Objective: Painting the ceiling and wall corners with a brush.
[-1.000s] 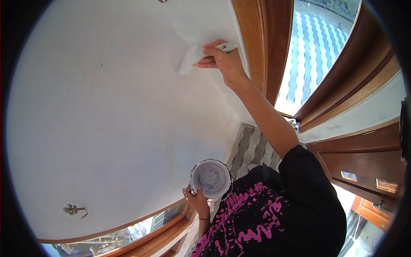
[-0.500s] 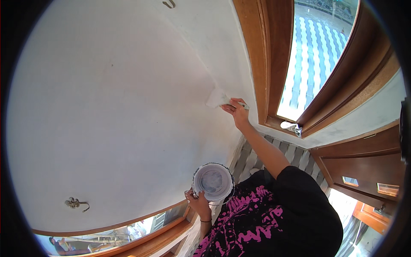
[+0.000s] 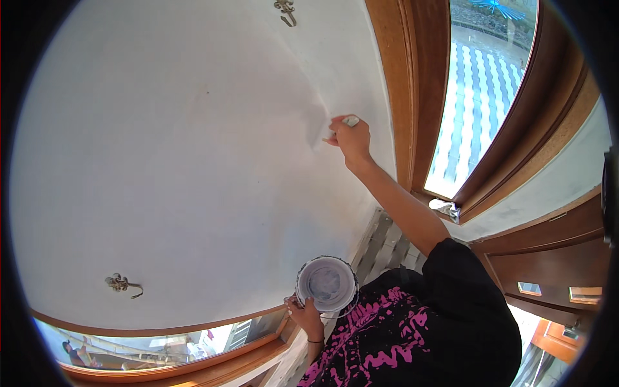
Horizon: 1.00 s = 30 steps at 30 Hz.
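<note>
My right hand (image 3: 352, 138) is closed round a paint brush (image 3: 351, 120), whose pale handle end shows above the fingers. Its bristle end is mostly hidden behind the hand, close to the white wall (image 3: 161, 180) at the inner corner. Low in front of my body, my left hand (image 3: 305, 315) grips the rim of a small paint bucket (image 3: 327, 284), thumb over the edge. Whitish paint coats the inside of the bucket, and a thin wire handle hangs at its side.
Metal hooks stick out from the wall, one at the lower left (image 3: 122, 284) and one at the top (image 3: 285, 11). A wooden window frame (image 3: 412, 97) rises at right, with a crumpled white cloth (image 3: 445, 208) on its sill. Another wood-framed window (image 3: 193, 351) lies below left. A brown door (image 3: 548, 264) stands right.
My right hand has moved up and turned, so the brush's bristles are now hidden behind it. My left hand still holds the bucket. The whole view has shifted slightly.
</note>
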Available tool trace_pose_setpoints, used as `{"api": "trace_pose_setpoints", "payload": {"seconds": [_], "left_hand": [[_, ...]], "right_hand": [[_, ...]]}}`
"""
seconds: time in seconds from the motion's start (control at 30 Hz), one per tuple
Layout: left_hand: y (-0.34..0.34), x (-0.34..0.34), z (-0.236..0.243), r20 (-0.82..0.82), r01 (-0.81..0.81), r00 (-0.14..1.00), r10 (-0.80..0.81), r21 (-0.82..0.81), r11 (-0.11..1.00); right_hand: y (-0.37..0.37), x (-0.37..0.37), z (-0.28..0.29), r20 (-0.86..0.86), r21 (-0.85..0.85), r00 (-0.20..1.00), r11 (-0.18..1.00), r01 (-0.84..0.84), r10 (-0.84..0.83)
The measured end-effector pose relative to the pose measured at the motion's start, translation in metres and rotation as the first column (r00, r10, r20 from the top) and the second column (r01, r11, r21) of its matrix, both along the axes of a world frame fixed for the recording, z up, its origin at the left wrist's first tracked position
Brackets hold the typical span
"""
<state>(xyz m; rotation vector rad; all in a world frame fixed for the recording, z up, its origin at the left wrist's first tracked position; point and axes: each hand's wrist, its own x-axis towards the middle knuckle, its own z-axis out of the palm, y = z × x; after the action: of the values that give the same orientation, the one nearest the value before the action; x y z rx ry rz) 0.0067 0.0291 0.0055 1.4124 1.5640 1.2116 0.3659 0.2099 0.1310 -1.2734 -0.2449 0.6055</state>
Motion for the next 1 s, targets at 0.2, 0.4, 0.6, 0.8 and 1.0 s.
{"api": "trace_pose_setpoints", "payload": {"seconds": [0.2, 0.4, 0.6, 0.8, 1.0], "left_hand": [[0.005, 0.004, 0.006, -0.085, -0.031, 0.996, 0.023, -0.092, 0.995], [0.004, 0.007, 0.005, -0.014, -0.041, 0.999, 0.041, -0.037, 0.998], [0.001, 0.008, 0.001, 0.024, -0.075, 0.997, 0.076, -0.044, 0.996], [0.01, 0.002, 0.008, -0.089, -0.002, 0.996, 0.002, 0.001, 1.0], [0.004, -0.003, 0.003, -0.049, 0.039, 0.998, -0.035, 0.086, 0.996]], "right_hand": [[-0.024, 0.011, 0.063, -0.146, 0.608, 0.955, 0.785, -0.119, 0.257], [-0.007, 0.0, -0.03, -0.195, 0.815, 0.899, 0.575, -0.074, 0.392], [-0.02, -0.021, -0.164, -0.496, 0.71, 0.806, 0.686, 0.162, 0.324], [-0.028, -0.029, -0.248, -0.502, 0.441, 0.847, 0.894, 0.077, 0.175], [-0.006, -0.025, -0.215, -0.396, -0.001, 0.918, 1.0, 0.021, -0.019]]}}
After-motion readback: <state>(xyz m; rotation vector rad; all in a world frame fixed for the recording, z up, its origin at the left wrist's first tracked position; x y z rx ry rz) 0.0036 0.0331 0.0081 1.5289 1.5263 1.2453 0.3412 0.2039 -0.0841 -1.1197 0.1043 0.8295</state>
